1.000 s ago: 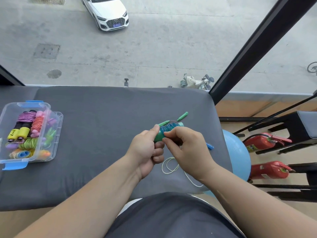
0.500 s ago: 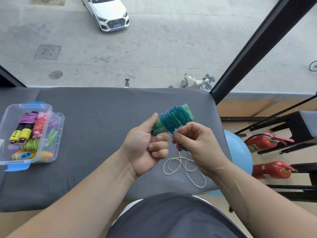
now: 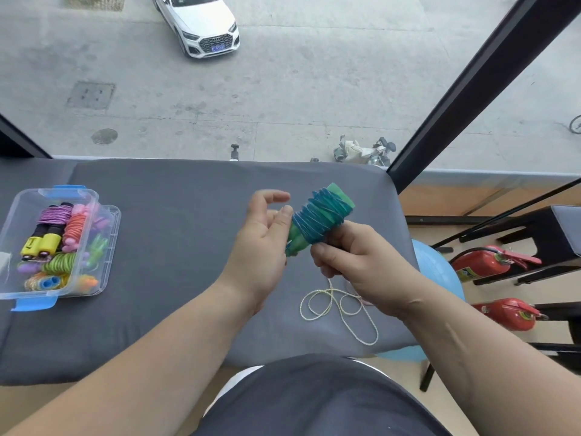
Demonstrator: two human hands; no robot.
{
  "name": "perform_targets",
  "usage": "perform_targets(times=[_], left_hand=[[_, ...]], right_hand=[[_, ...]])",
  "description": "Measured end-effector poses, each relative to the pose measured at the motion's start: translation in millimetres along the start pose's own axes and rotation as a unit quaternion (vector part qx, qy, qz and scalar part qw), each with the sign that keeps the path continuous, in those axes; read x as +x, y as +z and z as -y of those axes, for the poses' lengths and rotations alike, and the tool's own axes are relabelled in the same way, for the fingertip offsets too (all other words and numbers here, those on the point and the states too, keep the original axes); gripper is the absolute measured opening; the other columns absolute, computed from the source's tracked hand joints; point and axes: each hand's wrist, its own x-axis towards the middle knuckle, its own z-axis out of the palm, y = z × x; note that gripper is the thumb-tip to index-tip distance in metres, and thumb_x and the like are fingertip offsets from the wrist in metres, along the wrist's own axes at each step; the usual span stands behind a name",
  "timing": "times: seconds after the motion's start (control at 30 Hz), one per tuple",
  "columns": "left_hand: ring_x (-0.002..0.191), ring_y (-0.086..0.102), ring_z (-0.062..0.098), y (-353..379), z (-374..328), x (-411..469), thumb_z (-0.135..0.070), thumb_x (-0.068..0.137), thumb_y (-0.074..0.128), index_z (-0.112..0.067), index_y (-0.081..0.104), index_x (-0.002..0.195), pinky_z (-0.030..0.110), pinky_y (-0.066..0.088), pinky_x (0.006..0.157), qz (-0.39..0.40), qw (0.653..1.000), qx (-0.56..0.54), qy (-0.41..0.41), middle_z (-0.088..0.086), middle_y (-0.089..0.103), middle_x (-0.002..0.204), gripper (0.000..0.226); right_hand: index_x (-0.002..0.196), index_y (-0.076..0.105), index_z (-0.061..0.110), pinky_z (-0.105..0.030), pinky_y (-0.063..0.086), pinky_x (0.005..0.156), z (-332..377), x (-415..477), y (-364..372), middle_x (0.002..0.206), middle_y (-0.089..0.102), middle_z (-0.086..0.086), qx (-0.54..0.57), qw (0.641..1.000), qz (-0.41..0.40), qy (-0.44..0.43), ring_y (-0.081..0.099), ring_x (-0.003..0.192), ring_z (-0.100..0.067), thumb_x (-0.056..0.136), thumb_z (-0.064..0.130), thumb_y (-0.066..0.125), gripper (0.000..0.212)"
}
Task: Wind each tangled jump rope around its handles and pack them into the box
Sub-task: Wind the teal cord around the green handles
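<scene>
A jump rope (image 3: 317, 221) with green handles and blue cord wound round them is held up over the grey padded table (image 3: 176, 247), tilted up to the right. My right hand (image 3: 355, 256) grips the bundle from below, fingers curled round its lower part. My left hand (image 3: 264, 234) is beside it on the left with fingers spread and relaxed, and only the thumb tip touches the wound cord. A clear plastic box (image 3: 56, 191) with blue clasps stands at the table's left and holds several wound ropes in purple, orange, yellow and green.
A loose whitish cord (image 3: 339, 306) lies in loops on the table under my right hand. Off the table's right edge are a blue ball (image 3: 440, 272), two red fire extinguishers (image 3: 490, 262) and a black stool (image 3: 534, 228). A window lies beyond the far edge.
My left hand has let go of the green handles and opened its fingers. My right hand has shifted from pinching the cord to gripping the wound bundle.
</scene>
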Motion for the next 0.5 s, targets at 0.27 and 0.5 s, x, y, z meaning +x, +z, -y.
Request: perform_targets(times=[0.27,0.5], left_hand=[[0.114,0.053,0.0,-23.4,3.8,3.3,0.022,0.081,0.041,-0.018,0.065,0.133,0.019,0.043,0.098,0.197,0.888,0.234,0.343,0.009,0.048,0.145,0.071],[0.082,0.062,0.018,-35.4,2.8,13.5,-0.007,0.092,0.069,-0.026,0.061,0.139,0.018,0.048,0.07,0.264,0.908,0.227,0.234,-0.011,0.062,0.12,0.051]], right_hand=[[0.087,0.069,0.006,-0.021,0.035,0.052,2.5,-6.4,-21.2,0.064,0.044,-0.004,0.259,0.948,0.089,0.164,0.034,0.055,-0.013,0.095,0.019,0.06,0.017],[0.088,0.066,0.0,-0.021,0.021,0.049,9.4,-1.6,-26.2,0.057,0.033,0.001,0.196,0.952,0.096,0.212,0.022,0.051,-0.01,0.094,0.03,0.053,0.034]])
